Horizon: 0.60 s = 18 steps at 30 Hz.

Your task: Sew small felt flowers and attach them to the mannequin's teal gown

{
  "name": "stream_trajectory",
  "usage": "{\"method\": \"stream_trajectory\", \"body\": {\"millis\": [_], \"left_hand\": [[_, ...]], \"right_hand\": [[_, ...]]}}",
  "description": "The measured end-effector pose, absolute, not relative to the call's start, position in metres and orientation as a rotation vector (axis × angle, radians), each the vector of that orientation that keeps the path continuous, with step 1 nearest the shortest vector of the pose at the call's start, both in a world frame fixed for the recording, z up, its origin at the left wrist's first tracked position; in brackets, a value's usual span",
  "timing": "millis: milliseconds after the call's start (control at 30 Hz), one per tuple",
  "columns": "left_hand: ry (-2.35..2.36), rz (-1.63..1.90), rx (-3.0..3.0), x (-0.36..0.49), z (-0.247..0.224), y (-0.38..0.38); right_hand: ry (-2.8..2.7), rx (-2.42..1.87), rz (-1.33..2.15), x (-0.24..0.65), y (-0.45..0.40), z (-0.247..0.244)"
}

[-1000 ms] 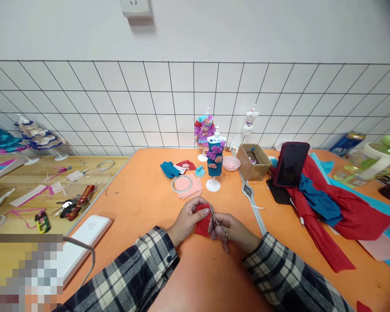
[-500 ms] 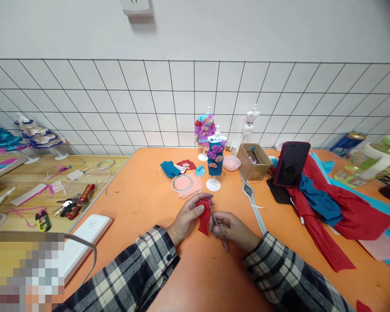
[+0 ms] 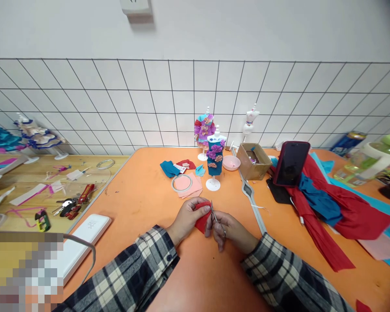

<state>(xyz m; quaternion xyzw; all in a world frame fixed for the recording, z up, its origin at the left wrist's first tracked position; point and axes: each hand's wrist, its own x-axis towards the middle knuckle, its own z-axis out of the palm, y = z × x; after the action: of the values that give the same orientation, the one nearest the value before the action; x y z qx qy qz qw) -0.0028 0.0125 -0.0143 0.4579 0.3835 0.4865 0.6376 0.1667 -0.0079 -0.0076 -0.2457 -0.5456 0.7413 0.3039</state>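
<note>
One red cloth [image 3: 201,224] is pinched by the left hand [image 3: 189,215]; scissors [image 3: 213,213], gripped by the right hand [image 3: 225,226] close alongside, are held at the cloth's two o'clock edge. At eleven o'clock a ring [image 3: 182,191] is laid on pink fabric [image 3: 196,186]; at twelve a blue-clad mannequin [image 3: 215,168] is stood.

Red fabric piece [image 3: 201,224]: thin, matt, folded or curved at the top; lower portion slopes toward the near side. Held above the orange tabletop [image 3: 188,273], well apart from its far and left edges. Small metal scissors [image 3: 213,211]: silver, hand-held, tilted, blades directed toward the tabletop's far edge, located at the fabric's right-hand border; blade opening not discernible; finger loop partly hidden
</note>
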Motion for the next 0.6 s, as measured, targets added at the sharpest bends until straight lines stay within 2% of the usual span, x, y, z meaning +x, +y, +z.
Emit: {"method": "stream_trajectory", "body": {"millis": [200, 600], "left_hand": [[0.654, 1.022, 0.988, 0.0010, -0.0072, 0.0090], [0.812, 1.099, 0.966, -0.0031, -0.0144, 0.0150]], "right_hand": [[-1.447, -0.700, 1.951, 0.1658, -0.0077, -0.0063], [-1.455, -0.761, 1.896, 0.1640, -0.0061, -0.0103]]}}
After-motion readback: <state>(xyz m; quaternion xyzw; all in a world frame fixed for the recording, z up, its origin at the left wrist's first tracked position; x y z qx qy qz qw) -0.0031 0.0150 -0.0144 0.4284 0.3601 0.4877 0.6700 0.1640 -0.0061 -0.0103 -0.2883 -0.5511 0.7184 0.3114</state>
